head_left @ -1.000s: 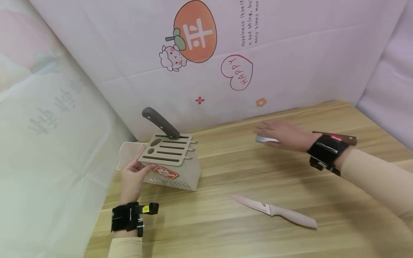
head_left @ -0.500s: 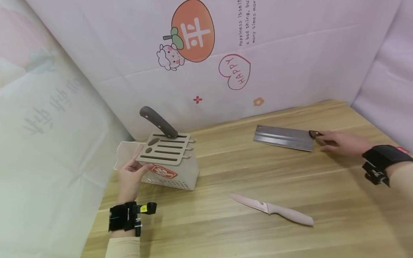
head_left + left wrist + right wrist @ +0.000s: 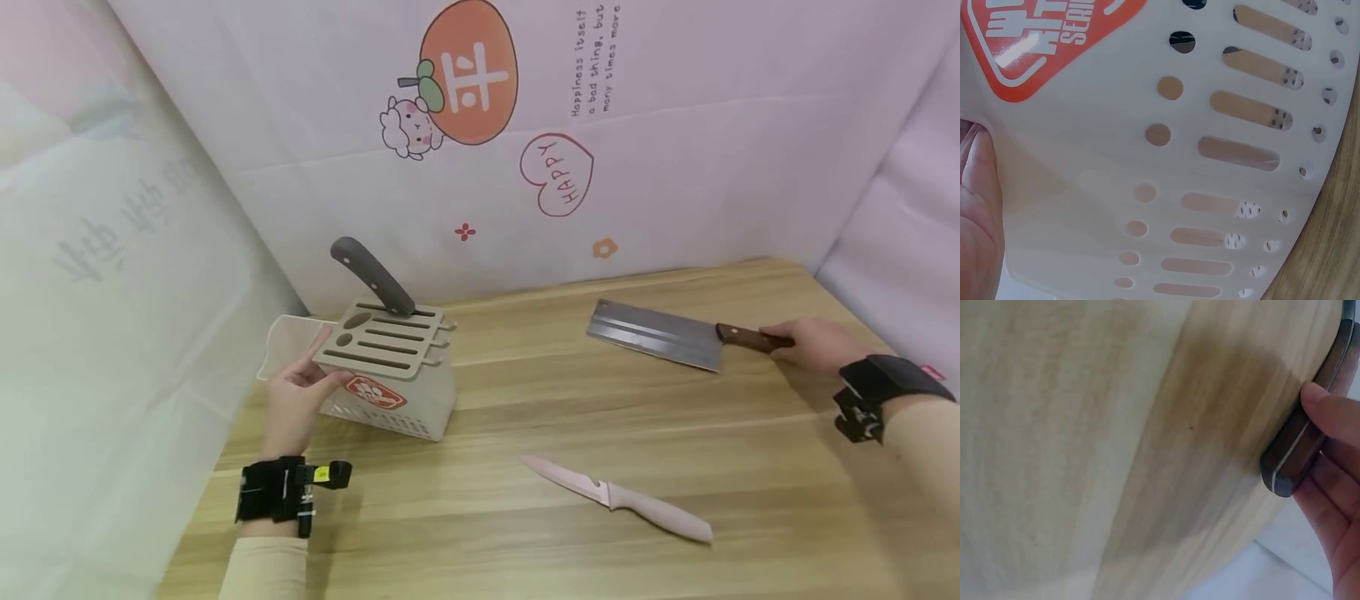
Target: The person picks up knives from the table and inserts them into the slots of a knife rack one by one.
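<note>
A cleaver (image 3: 654, 334) with a broad grey blade lies toward the back right of the table, its wooden handle pointing right. My right hand (image 3: 817, 343) holds the end of that handle; in the right wrist view the thumb is on one side of the wooden handle (image 3: 1297, 444) and the fingers on the other. At the left stands a beige knife block (image 3: 390, 400) with a slotted top and a red label. My left hand (image 3: 296, 408) grips its left side, thumb on the front. A dark-handled knife (image 3: 372, 275) stands in the rear slot, blade hidden.
A pink paring knife (image 3: 615, 498) lies at the front middle of the wooden table (image 3: 465, 517), tip pointing left. Small hooks (image 3: 442, 342) stick out from the block's right side. A printed cloth wall (image 3: 675, 150) rises behind the table, with another cloth at the left.
My right hand has moved right, off the cleaver's blade and along to the end of its handle. My left hand stays on the knife block. The head view has shifted slightly.
</note>
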Demonstrator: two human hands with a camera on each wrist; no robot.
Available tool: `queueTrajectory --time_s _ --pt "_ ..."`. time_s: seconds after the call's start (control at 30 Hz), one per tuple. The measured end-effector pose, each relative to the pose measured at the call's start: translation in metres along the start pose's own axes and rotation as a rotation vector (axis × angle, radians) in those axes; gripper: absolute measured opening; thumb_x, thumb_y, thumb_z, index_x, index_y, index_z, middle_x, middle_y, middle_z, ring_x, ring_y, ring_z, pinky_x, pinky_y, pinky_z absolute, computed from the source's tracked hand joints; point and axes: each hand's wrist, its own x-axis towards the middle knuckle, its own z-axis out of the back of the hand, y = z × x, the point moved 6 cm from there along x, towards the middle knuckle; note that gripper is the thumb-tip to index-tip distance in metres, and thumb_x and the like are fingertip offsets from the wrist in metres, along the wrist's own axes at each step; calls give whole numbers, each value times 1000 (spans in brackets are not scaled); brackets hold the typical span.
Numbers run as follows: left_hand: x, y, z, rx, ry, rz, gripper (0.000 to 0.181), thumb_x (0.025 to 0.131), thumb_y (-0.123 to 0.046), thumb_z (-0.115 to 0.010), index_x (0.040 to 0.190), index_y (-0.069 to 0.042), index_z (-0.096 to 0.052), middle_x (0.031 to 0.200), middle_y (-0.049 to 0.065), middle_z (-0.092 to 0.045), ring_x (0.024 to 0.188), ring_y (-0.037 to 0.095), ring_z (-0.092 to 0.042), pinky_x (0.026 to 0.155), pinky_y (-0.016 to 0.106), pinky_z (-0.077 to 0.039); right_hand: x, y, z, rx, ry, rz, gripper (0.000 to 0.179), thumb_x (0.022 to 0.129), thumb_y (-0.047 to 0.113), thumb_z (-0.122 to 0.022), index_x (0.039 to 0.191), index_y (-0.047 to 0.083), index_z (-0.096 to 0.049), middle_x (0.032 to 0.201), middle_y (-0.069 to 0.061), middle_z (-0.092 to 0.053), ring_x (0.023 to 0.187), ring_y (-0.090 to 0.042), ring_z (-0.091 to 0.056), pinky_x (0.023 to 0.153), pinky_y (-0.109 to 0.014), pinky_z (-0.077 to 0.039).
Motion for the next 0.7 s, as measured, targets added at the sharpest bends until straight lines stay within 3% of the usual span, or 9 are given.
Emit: queueTrajectory --time_s 0.23,0.37,0.43,0.5,0.57,0.7 --pt "0 3 -4 -1 15 22 63 81 -6 -78 137 -20 -53 65 -4 -59 61 13 -50 60 20 -44 -12 8 17 -10 -4 -35 44 78 12 -77 114 -9 -63 100 -26 -68 80 -27 -60 68 -44 -48" --pt "1 2 -5 -20 36 22 63 82 -6 -77 138 -20 -52 71 -5 -65 65 12 -55 65 19 -47 -21 26 37 -27 -8 -69 46 80 14 -76 116 -10 -62 96 -23 -68 68 -19 -53 60 -35 -42" --pt "1 1 -4 -24 34 19 63 82 -6 -77 138 -19 -52 72 -5 -66 65 12 -56 65 19 -47 -25 38 50 -61 -23 -86 44 82 15 -74 117 -9 -62 86 -17 -68 62 -17 -49 57 -34 -37" --pt "2 0 -3 -30 32 18 63 82 -6 -77 138 -19 -52 74 -5 -67 66 12 -57 66 20 -48 -28 53 63 -90 -69 -97 41 84 16 -73 116 -7 -63 80 -11 -66 58 -17 -44 56 -35 -34" --pt "2 0 -2 -30 26 14 64 82 -5 -77 138 -17 -52 72 -4 -66 65 13 -56 65 19 -48 -32 67 77 -97 -157 -86 37 84 14 -73 114 -5 -65 80 -10 -66 58 -18 -48 56 -36 -38" --pt "2 0 -2 -39 21 8 64 81 -4 -77 139 -15 -51 71 -4 -66 64 13 -56 65 18 -48 -37 96 96 -7 -341 -67 34 86 13 -71 116 -2 -64 95 -17 -66 74 -28 -57 64 -44 -45"
